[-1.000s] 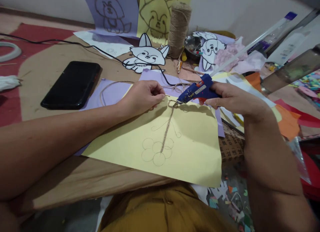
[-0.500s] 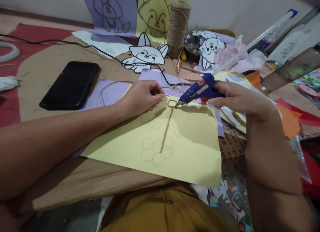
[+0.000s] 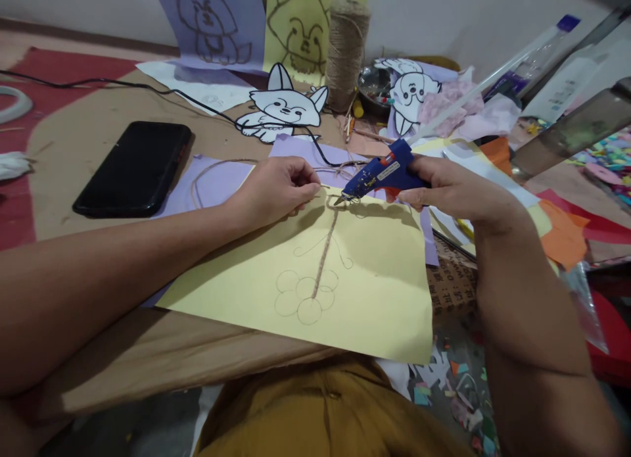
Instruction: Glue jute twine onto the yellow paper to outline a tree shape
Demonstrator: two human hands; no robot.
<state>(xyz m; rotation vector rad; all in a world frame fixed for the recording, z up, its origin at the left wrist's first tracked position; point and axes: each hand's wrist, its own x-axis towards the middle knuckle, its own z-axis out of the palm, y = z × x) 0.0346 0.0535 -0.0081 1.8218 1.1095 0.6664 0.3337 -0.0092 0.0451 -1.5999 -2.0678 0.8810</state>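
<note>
A yellow sheet of paper [image 3: 374, 292] lies before me, with a flower drawn upside down in pencil. Brown twine [image 3: 325, 250] runs along the flower's stem and bends into a small loop near the sheet's far edge. My left hand [image 3: 283, 187] pinches the loose end of the twine just left of that loop. In my right hand [image 3: 448, 187] is a blue glue gun [image 3: 382, 173], its fingers wrapped around the handle. The gun's nozzle is down at the loop; whether it touches the paper I cannot tell.
A black phone [image 3: 135, 169] lies at left. Behind the sheet are a paper fox cutout [image 3: 286, 105], a twine spool [image 3: 346, 52] and a black cord [image 3: 197, 103]. A clear bottle [image 3: 572, 131] lies at right, near orange paper scraps [image 3: 562, 233]. Purple paper [image 3: 217, 177] sits beneath the yellow sheet.
The glue gun's nozzle has shifted slightly left along the loop, with my right hand following. My left hand keeps its pinch. The whole view has drifted a little.
</note>
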